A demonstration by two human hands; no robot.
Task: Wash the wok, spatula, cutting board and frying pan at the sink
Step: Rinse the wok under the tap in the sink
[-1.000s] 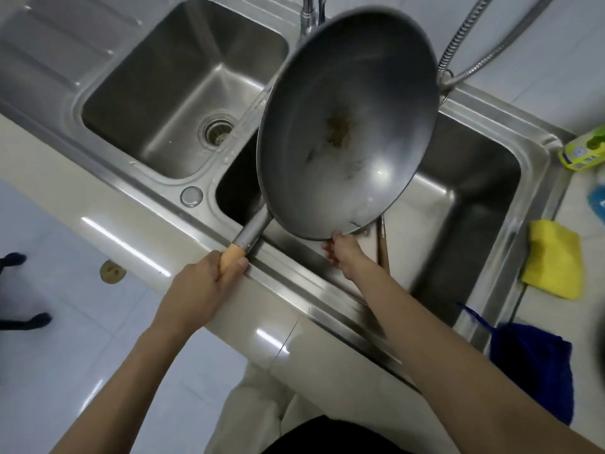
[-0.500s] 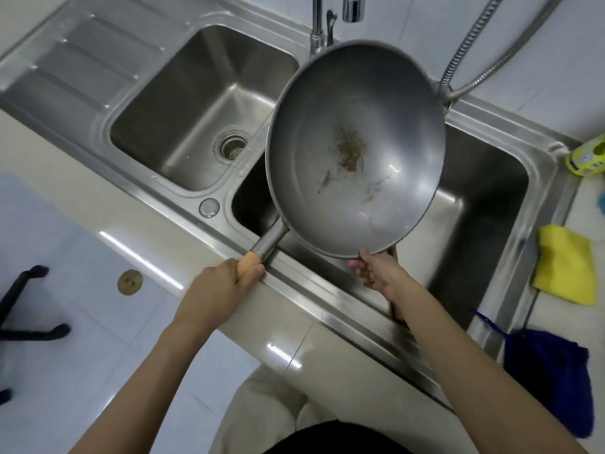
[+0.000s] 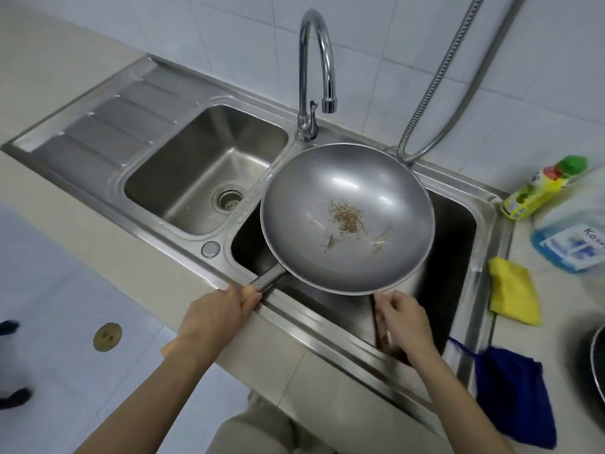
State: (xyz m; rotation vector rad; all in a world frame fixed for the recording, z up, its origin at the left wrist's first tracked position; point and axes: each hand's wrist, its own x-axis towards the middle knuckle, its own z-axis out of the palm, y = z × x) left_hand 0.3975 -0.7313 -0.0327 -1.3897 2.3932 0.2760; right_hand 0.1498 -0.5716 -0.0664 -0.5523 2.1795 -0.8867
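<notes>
Over rt basin (image 3: 458,224), wok (image 3: 347,217) bowl-up, handle toward left hand (image 3: 216,314).

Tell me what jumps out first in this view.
The wok, held over the right basin, with brown residue at its centre. The left hand grips its handle; the right hand is at its near rim. The tap arches behind, dry.

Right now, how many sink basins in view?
2. A smaller stainless steel basin with a round drain strainer sits left of the chrome gooseneck faucet. A larger stainless steel basin sits right of it, mostly hidden under the grey metal wok.
</notes>
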